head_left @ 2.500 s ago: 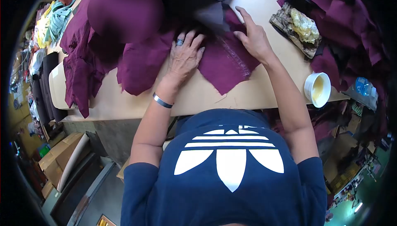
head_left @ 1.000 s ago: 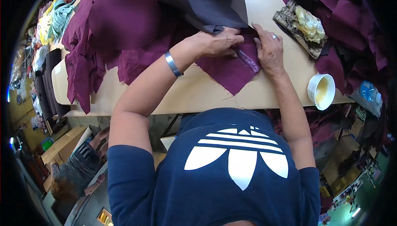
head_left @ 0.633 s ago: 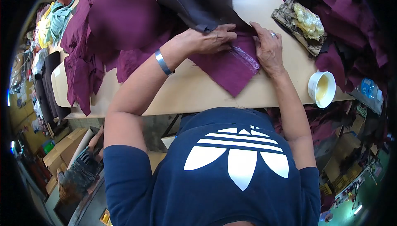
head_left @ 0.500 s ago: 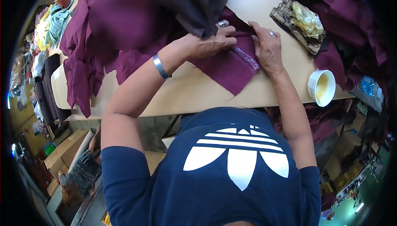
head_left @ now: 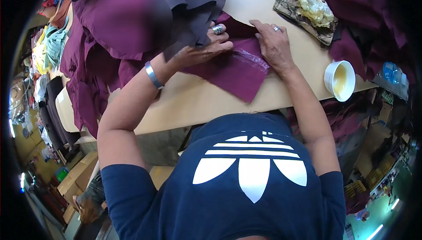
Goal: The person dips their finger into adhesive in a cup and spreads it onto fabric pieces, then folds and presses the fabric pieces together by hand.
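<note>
My left hand (head_left: 206,49) is closed at the lower edge of a dark grey cloth (head_left: 189,16), whose folds hide part of the thumb side. Beneath its curled fingers lies a maroon cloth piece (head_left: 237,75) with a whitish, shiny strip (head_left: 251,60) across it. On the right side of that piece, my right hand (head_left: 274,49) rests with thumb and forefinger apart, the fingertips touching its edge. To the left, a maroon pile (head_left: 114,20) is partly covered by dark cloth.
A yellowish lump (head_left: 315,10) sits on a dark, stained slab (head_left: 285,9) at the right. A white bowl (head_left: 340,81) with yellowish liquid stands near the table edge (head_left: 176,117). More maroon cloth (head_left: 356,2) lies at the right. A person (head_left: 90,198) is low at the left.
My left hand has moved left, drawing the dark cloth back off the maroon piece. The dark cloth is now bunched further left. My right hand stays at the piece's right side. The view has shifted slightly.
</note>
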Demonstrator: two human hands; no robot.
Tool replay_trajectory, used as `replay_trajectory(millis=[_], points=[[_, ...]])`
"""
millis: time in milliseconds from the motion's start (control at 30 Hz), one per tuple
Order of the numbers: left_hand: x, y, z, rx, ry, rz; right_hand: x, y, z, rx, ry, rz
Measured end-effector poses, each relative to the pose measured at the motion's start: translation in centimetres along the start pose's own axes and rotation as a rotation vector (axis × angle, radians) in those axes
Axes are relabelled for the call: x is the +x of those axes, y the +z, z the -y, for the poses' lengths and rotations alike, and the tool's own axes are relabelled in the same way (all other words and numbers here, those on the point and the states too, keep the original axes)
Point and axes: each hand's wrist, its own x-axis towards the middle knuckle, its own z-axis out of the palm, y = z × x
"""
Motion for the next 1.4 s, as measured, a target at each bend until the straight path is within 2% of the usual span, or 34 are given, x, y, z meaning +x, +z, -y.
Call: replay_trajectory(millis=[100, 133, 233, 267, 467, 500, 567, 800, 967, 1200, 1300, 1400], points=[[-0.3, 0.6, 0.7, -0.084, -0.115, 0.067, 0.0, -0.2, 0.0, -0.028, -0.004, 0.001], [-0.6, 0.5, 0.7, -0.085, -0.113, -0.054, 0.0, -0.1, 0.0, -0.035, -0.01, -0.007], [-0.7, 0.6, 1.3, 0.105, -0.094, -0.016, 0.0, -0.1, 0.0, -0.044, -0.008, 0.003], [-0.8, 0.1, 1.2, 0.05, -0.075, -0.121, 0.0, -0.1, 0.1, -0.045, -0.005, 0.012], [0.7, 0.2, -0.9, -0.158, -0.172, -0.004, -0.1, 0.1, -0.1, -0.057, -0.018, 0.001], [1.4, 0.7, -1.7, -0.16, -0.147, -0.046, 0.0, 0.1, -0.1, -0.056, -0.021, -0.006], [2.6, 2.2, -3.2, -0.209, -0.239, -0.101, -0.1, 0.0, -0.1, -0.056, -0.023, -0.016], [2.3, 1.8, -3.1, -0.56, -0.334, -0.065, -0.4, 0.2, -0.2, 0.0, -0.015, 0.016], [2.0, 1.5, -3.4, -0.485, -0.372, -0.032, -0.3, 0.0, 0.0, -0.006, 0.0, 0.037], [2.2, 1.2, -2.9, -0.584, -0.246, 0.045, -0.4, 0.3, -0.2, -0.041, -0.067, 0.011], [2.6, 1.6, -4.5, -0.384, -0.281, -0.097, -0.4, 0.2, -0.2, -0.019, -0.063, 0.016], [3.3, 1.8, -5.5, -0.359, -0.332, -0.065, -0.3, 0.2, -0.1, -0.002, -0.056, 0.009]])
